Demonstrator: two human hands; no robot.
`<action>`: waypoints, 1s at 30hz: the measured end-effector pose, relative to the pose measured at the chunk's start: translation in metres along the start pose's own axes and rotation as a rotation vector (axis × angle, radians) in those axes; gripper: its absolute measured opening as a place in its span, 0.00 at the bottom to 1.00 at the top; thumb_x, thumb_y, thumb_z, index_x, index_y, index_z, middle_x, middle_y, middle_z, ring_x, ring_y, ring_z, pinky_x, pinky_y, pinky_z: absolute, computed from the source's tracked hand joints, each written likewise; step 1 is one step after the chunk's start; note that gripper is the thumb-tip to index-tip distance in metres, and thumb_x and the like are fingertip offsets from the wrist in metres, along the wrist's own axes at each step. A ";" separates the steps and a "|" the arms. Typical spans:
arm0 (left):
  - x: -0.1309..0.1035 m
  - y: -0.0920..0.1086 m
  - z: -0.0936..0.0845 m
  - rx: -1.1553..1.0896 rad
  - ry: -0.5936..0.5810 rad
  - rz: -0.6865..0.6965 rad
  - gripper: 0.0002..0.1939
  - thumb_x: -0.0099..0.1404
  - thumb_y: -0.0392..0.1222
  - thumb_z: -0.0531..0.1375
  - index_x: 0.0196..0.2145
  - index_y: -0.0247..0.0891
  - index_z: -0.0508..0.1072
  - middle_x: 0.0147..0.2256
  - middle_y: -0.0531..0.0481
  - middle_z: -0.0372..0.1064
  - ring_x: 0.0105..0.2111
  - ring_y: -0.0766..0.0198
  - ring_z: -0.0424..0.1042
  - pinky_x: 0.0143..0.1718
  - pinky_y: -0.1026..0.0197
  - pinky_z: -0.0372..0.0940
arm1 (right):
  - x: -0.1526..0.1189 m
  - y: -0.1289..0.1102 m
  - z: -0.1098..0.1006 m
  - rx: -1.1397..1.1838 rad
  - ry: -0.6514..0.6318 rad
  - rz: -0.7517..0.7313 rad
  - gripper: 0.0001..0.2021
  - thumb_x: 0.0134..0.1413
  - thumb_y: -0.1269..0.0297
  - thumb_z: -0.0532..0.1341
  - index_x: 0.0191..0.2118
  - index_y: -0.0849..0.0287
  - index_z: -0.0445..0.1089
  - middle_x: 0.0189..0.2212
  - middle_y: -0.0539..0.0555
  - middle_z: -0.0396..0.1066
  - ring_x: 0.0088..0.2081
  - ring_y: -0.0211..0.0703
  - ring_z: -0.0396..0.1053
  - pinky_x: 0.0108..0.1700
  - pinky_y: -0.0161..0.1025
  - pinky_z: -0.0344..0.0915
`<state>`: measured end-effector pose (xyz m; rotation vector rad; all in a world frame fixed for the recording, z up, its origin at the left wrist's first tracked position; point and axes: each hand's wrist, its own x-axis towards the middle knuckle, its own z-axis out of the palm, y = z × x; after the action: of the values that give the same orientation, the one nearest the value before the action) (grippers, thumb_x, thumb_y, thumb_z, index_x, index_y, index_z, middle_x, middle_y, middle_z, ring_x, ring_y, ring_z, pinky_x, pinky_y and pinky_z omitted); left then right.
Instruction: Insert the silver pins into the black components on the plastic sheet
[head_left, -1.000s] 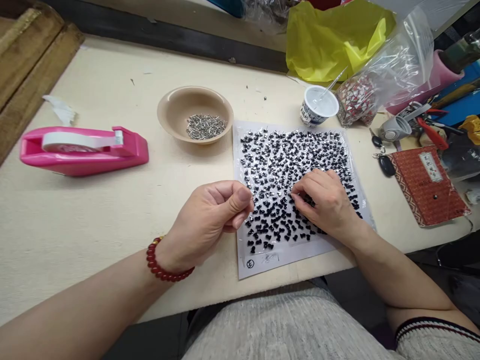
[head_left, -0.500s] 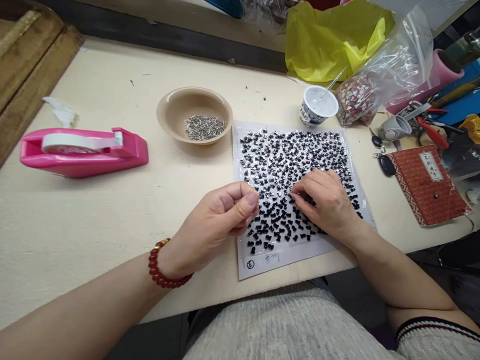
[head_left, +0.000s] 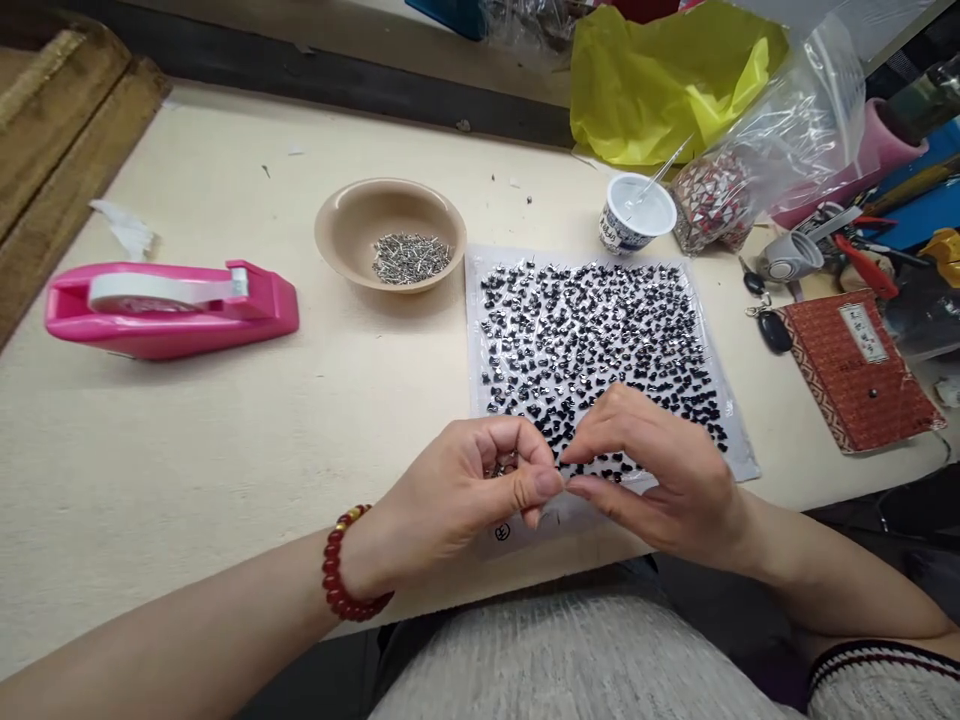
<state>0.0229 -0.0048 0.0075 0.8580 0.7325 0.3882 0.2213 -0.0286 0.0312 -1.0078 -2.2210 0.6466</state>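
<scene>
My left hand (head_left: 480,480), with a red bead bracelet at its wrist, is closed around several small metal pins (head_left: 501,466), partly hidden in the curled fingers. Its thumb presses against the index fingertip. My right hand (head_left: 652,470) meets it at the fingertips, thumb and index finger slightly apart; nothing shows clearly between them. Beneath and beyond both hands lies a white sheet (head_left: 742,455) under clear film. Rows of small black pieces (head_left: 600,330) cover it, many with thin metal pins sticking up. A beige bowl (head_left: 345,225) behind my left hand holds a heap of metal pins (head_left: 411,258).
A pink tape dispenser (head_left: 172,330) stands at the left. Behind the sheet are a white cup (head_left: 637,215) with a clear stick, a yellow plastic bag (head_left: 667,90) and a clear bag of red-and-white pieces (head_left: 712,195). A red pouch (head_left: 855,370) and keys lie right.
My right hand has come back from the middle of the sheet toward me, to my left fingertips. My left hand has moved right and nearer to me, and pins now show inside it.
</scene>
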 end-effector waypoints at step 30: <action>-0.003 0.003 -0.001 -0.115 0.026 0.135 0.12 0.69 0.45 0.54 0.44 0.37 0.71 0.25 0.54 0.61 0.20 0.72 0.48 0.19 0.66 0.44 | -0.003 0.033 -0.025 -0.379 0.203 0.183 0.06 0.52 0.75 0.59 0.29 0.57 0.66 0.26 0.51 0.69 0.30 0.38 0.65 0.36 0.41 0.62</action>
<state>0.0199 -0.0046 0.0106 0.7971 0.6713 0.5570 0.2560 -0.0068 0.0261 -1.4104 -2.1281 0.1854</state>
